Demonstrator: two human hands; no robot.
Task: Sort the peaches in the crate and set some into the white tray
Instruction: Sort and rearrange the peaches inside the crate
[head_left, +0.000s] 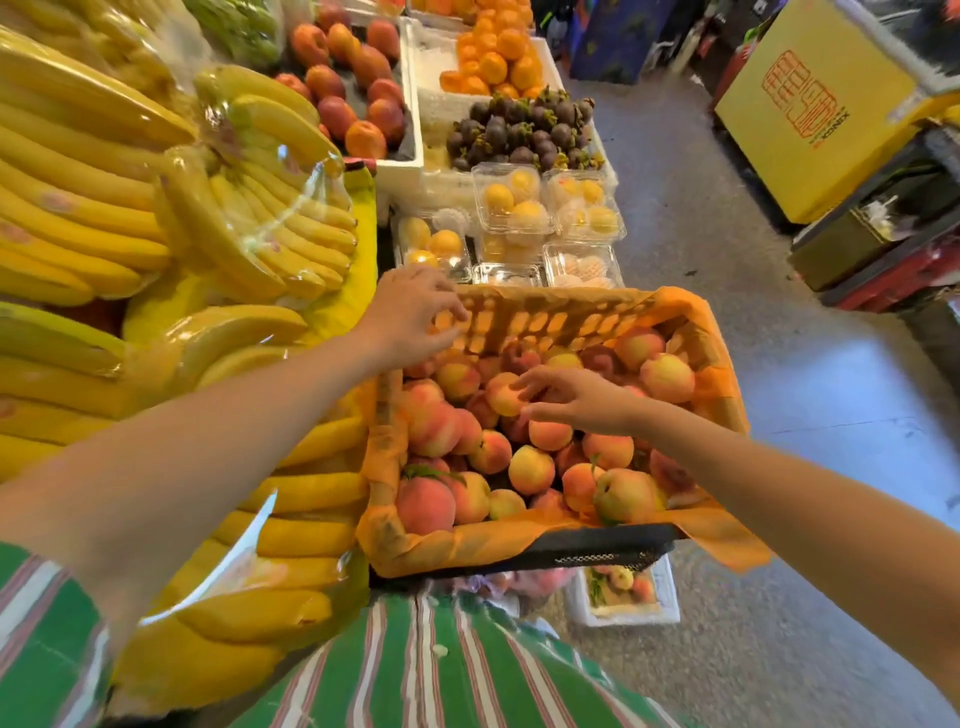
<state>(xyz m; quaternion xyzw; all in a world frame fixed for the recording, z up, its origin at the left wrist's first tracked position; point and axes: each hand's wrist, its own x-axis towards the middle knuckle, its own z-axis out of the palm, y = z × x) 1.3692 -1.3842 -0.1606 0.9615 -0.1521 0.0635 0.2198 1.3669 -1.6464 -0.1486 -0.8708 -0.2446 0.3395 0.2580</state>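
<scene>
A black crate (613, 545) lined with orange paper (571, 306) sits in front of me, full of yellow-pink peaches (530, 470). My right hand (582, 400) hovers low over the middle of the pile. Its fingers are spread, and the fingertips and thumb touch the right side of one peach (501, 397) that lies among the others. My left hand (410, 312) is at the crate's far left corner, fingers apart against the paper-covered wall, holding nothing. The white tray (670, 613) sits on the floor under the crate's near right corner, with a few peaches in it, mostly hidden.
Wrapped banana bunches (156, 218) crowd the stand at my left, close to my left arm. Beyond the crate stand clear boxes of yellow fruit (514, 208), mangosteens (524, 130), oranges (493, 62) and nectarines (358, 88). The grey floor (779, 415) lies to the right, with a yellow box (810, 109).
</scene>
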